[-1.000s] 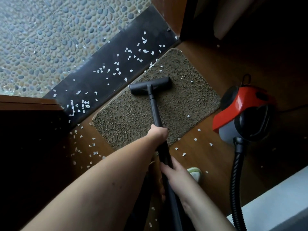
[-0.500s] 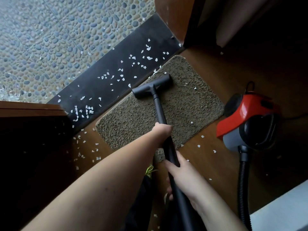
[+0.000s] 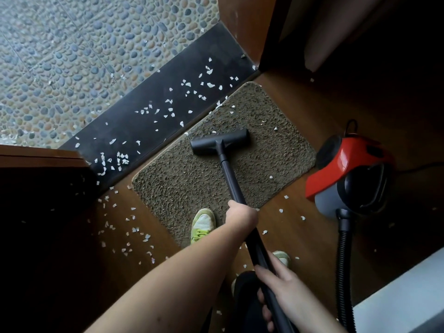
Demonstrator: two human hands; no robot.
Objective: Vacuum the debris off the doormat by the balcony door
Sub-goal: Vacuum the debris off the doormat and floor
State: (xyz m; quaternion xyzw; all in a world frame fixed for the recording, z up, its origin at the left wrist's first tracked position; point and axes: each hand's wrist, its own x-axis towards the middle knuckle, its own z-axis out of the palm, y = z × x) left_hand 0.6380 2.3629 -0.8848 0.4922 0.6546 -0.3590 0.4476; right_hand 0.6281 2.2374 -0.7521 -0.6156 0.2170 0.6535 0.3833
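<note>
A brown coarse doormat (image 3: pixel 269 150) lies on the wooden floor beside the dark door sill (image 3: pixel 168 92). The black vacuum floor head (image 3: pixel 219 141) rests flat on the mat's middle, its black wand (image 3: pixel 231 179) running back toward me. My left hand (image 3: pixel 241 213) is closed around the wand partway up. Lower on the wand, my right hand (image 3: pixel 280 288) grips it too. A few white debris flakes (image 3: pixel 276 128) remain on the mat; many more lie on the sill and floor.
The red and grey vacuum canister (image 3: pixel 353 174) stands right of the mat with its ribbed hose (image 3: pixel 343 272) trailing down. My green shoe (image 3: pixel 203 223) rests on the mat's near edge. Flakes litter the floor (image 3: pixel 120 227) at left. Pebble balcony paving (image 3: pixel 72 56) lies beyond the sill.
The floor head has slid back from the mat's far edge by the sill toward its middle. My green shoe has come into view on the mat's near edge.
</note>
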